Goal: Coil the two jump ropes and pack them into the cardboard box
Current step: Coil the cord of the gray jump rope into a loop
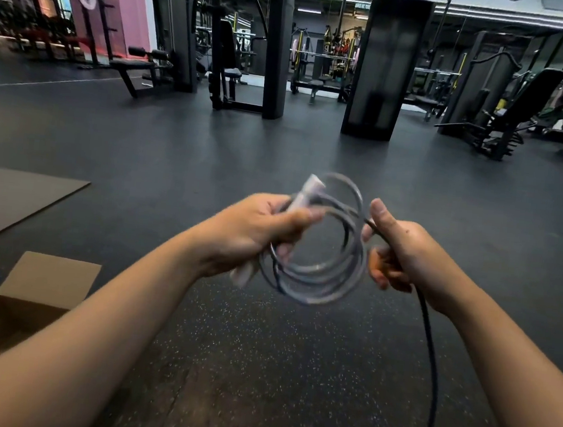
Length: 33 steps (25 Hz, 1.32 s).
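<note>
A jump rope [322, 279] with a thin dark cord is wound into several loops between my two hands, above the gym floor. My left hand [254, 231] is shut on the coil and on a pale handle [304, 195] that sticks up past the fingers. My right hand [403, 256] pinches the cord at the coil's right side. From there a loose length of cord [430, 365] trails down past my right forearm and out of the bottom of the view. An open cardboard box [5, 317] stands at the lower left, flaps up. I see no second rope.
A flat brown sheet [9, 201] lies on the floor left of my hands, behind the box. The floor [258, 366] is dark speckled rubber. Weight machines, benches and two black pillars [387, 68] stand across the far side of the room.
</note>
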Motion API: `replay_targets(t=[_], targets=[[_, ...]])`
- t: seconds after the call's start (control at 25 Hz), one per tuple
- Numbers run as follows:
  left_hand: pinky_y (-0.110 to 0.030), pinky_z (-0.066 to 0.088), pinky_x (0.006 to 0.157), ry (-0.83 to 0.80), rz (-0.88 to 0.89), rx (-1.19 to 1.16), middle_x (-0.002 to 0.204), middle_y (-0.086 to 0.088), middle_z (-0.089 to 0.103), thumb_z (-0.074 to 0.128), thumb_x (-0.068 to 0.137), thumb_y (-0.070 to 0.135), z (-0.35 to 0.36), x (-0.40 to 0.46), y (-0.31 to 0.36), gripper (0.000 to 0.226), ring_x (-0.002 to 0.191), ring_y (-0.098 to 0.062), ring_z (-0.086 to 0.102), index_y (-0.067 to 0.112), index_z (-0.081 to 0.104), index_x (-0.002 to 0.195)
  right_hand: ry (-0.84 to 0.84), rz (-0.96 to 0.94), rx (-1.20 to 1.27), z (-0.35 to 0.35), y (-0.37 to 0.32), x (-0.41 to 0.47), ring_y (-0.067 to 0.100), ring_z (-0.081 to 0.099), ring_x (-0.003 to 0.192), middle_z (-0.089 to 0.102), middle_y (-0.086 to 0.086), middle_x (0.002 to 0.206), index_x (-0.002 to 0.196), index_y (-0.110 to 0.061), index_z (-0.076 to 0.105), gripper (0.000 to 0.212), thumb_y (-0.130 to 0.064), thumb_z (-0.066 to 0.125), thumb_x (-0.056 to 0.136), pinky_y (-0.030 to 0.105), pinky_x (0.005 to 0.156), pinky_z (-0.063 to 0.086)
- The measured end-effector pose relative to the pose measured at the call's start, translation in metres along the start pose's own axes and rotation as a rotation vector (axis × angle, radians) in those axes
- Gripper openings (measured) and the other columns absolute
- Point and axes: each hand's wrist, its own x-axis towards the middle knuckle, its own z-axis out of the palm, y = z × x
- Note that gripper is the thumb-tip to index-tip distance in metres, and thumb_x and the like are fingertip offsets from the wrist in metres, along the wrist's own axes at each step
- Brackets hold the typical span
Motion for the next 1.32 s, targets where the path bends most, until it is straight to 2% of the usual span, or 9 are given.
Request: replay_targets(t=[0.16, 0.28, 0.44, 0.56, 0.76, 0.92, 1.08, 1.2, 1.32], targets=[[-0.029, 0.051, 0.059, 0.354, 0.084, -0.555, 0.059, 0.008, 0.042, 0.058, 0.101, 0.037, 0.015, 0.012, -0.002, 0.029, 0.055, -0.011, 0.048, 0.018, 0.049, 0.082, 0.054, 0.041, 0.134, 0.014, 0.015, 0.003, 0.015, 0.027, 0.041, 0.032, 0.004, 0.051, 0.083, -0.012, 0.069, 0.062, -0.066, 0.041, 0.096, 0.029, 0.043, 0.041], [-0.032, 0.056, 0.064, 0.598, 0.055, -0.836, 0.058, 0.007, 0.047, 0.056, 0.102, 0.041, 0.040, 0.020, -0.008, 0.033, 0.059, -0.016, 0.054, 0.018, 0.050, 0.079, -0.008, 0.061, 0.306, 0.047, 0.005, 0.001, 0.012, 0.025, 0.042, 0.050, 0.007, 0.068, 0.088, -0.025, 0.068, 0.069, -0.083, 0.031, 0.086, 0.022, 0.043, 0.024], [-0.028, 0.046, 0.056, 0.820, -0.071, -0.727, 0.074, 0.008, 0.069, 0.046, 0.100, 0.060, 0.054, 0.012, -0.003, 0.043, 0.056, -0.008, 0.069, 0.022, 0.056, 0.081, -0.049, -0.031, 0.391, 0.086, -0.006, -0.007, 0.014, 0.037, 0.043, 0.067, 0.007, 0.079, 0.122, -0.026, 0.059, 0.082, -0.091, 0.045, 0.074, 0.022, 0.042, 0.025], [-0.025, 0.055, 0.058, 0.710, -0.006, -0.598, 0.084, -0.002, 0.077, 0.048, 0.102, 0.051, 0.069, 0.005, -0.007, 0.043, 0.073, -0.014, 0.076, 0.012, 0.066, 0.098, 0.173, -0.055, 0.524, 0.105, -0.009, -0.006, 0.014, 0.055, 0.047, 0.069, -0.002, 0.068, 0.110, -0.022, 0.068, 0.044, -0.060, 0.069, 0.087, 0.023, 0.042, 0.040], [-0.028, 0.055, 0.075, 0.515, 0.050, -0.632, 0.094, -0.007, 0.078, 0.074, 0.091, 0.036, 0.062, 0.003, -0.020, 0.032, 0.089, -0.021, 0.077, 0.009, 0.064, 0.106, 0.215, -0.057, 0.540, 0.084, -0.013, -0.002, 0.019, 0.043, 0.043, 0.059, 0.008, 0.055, 0.098, -0.005, 0.065, 0.014, -0.019, 0.068, 0.096, 0.018, 0.038, 0.028], [-0.037, 0.055, 0.091, 0.370, 0.078, -0.475, 0.111, -0.007, 0.077, 0.079, 0.076, 0.024, -0.002, 0.001, -0.017, 0.069, 0.103, -0.025, 0.072, 0.016, 0.051, 0.138, 0.022, -0.110, 0.055, 0.033, -0.017, -0.003, 0.011, 0.042, 0.038, 0.059, 0.003, 0.051, 0.085, -0.008, 0.062, 0.013, -0.011, 0.071, 0.094, 0.019, 0.037, 0.031], [-0.032, 0.048, 0.109, 0.067, 0.093, 0.309, 0.124, 0.006, 0.072, 0.092, 0.073, 0.031, -0.032, -0.010, 0.019, 0.083, 0.118, -0.007, 0.066, 0.032, 0.048, 0.143, -0.225, -0.202, -0.262, 0.019, -0.013, -0.001, 0.009, 0.058, 0.055, 0.062, -0.006, 0.062, 0.080, -0.013, 0.064, 0.016, -0.010, 0.077, 0.088, 0.026, 0.055, 0.046], [-0.023, 0.052, 0.098, -0.091, 0.087, 0.738, 0.113, 0.014, 0.073, 0.092, 0.068, 0.044, -0.008, -0.008, 0.030, 0.088, 0.106, 0.003, 0.067, 0.042, 0.045, 0.142, -0.238, -0.242, -0.392, 0.021, -0.010, 0.002, 0.009, 0.061, 0.066, 0.066, -0.009, 0.070, 0.081, -0.018, 0.065, 0.020, -0.030, 0.080, 0.076, 0.041, 0.064, 0.051], [-0.032, 0.056, 0.092, -0.069, 0.017, 0.769, 0.104, 0.013, 0.077, 0.095, 0.062, 0.043, 0.015, -0.003, 0.020, 0.080, 0.097, -0.002, 0.070, 0.044, 0.052, 0.130, -0.247, -0.208, -0.259, 0.014, -0.010, 0.003, 0.023, 0.074, 0.083, 0.080, 0.003, 0.091, 0.095, -0.020, 0.061, 0.033, -0.031, 0.085, 0.074, 0.053, 0.084, 0.061]])
